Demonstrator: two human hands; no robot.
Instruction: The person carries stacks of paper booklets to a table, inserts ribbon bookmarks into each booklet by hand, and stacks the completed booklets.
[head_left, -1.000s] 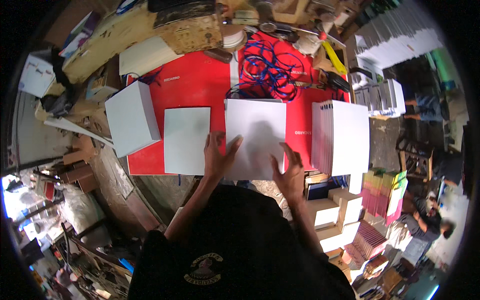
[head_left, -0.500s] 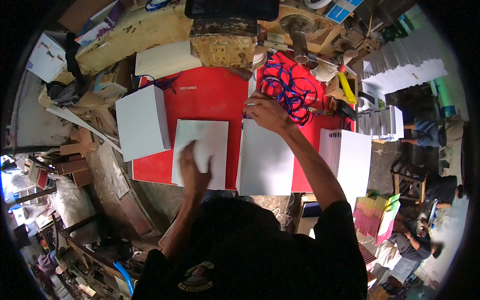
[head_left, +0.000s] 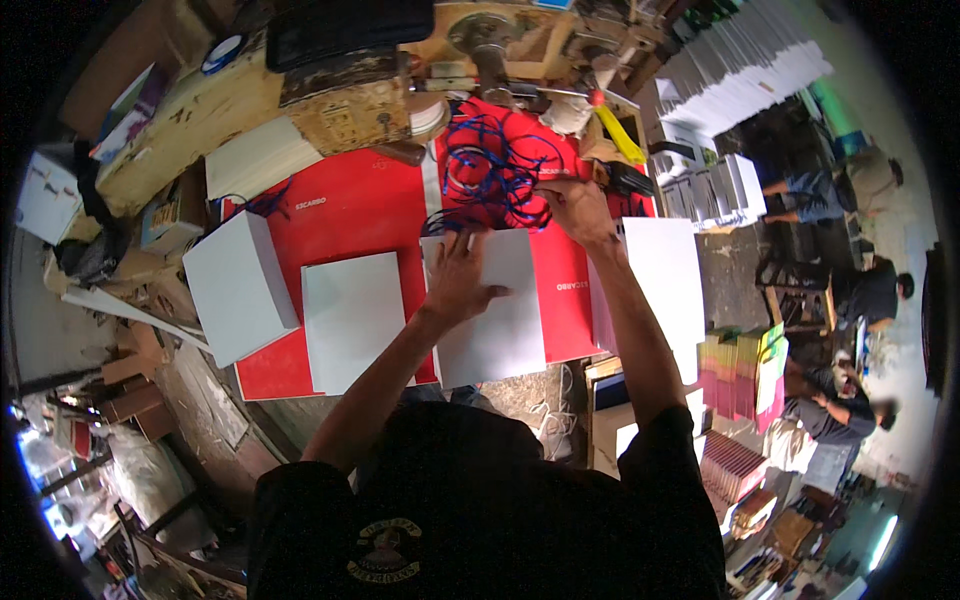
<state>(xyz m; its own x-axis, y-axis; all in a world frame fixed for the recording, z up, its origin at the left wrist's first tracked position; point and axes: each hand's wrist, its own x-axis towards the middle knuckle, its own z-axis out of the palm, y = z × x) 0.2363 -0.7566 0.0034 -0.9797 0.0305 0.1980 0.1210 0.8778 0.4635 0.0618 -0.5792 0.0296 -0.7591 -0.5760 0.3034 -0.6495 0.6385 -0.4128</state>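
My left hand (head_left: 462, 280) lies with its fingers spread on a white stack of paper or a book block (head_left: 490, 340) in the middle of the table. Blue ribbon (head_left: 490, 165) sits in a loose tangle just beyond that stack. At the tangle's right side, my right hand (head_left: 582, 210) has its fingertips pinched together on a strand of it. Another white block (head_left: 352, 310) lies flat to the left, and a thicker one (head_left: 238, 285) stands further left. To the right, a further white stack (head_left: 665, 275) lies partly behind my right forearm.
Red sheeting (head_left: 360, 200) covers the tabletop. Along the far side are a worn wooden box (head_left: 345, 110), a metal post (head_left: 490, 70) and a yellow-handled tool (head_left: 620, 135). Stacks of white blocks (head_left: 745, 70) and multicoloured blocks (head_left: 740, 375) are at the right, with people (head_left: 835, 400) beyond.
My left hand has moved from the left block onto the middle stack. My right hand has left that stack's far edge and gone right to the ribbon. The whole view has shifted.
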